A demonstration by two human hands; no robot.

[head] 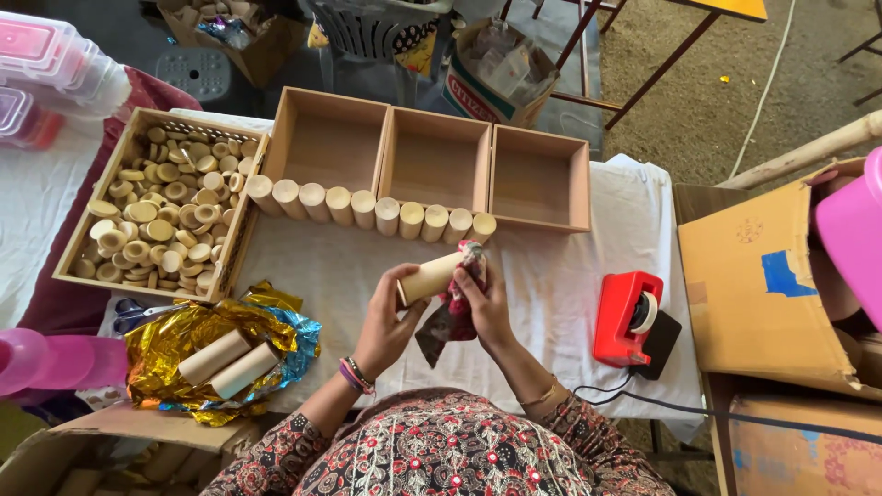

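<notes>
— Above the desk (pixel 570 303), where is the cardboard tube (pixel 430 278)?
— Pinched at its lower end by the left hand (pixel 384 326); the right hand (pixel 482 308) grips red wrapping (pixel 459 312) against its far end.

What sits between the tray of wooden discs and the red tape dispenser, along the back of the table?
In the head view, a row of upright cardboard tubes on the white cloth, between the disc tray and tape dispenser.
</notes>
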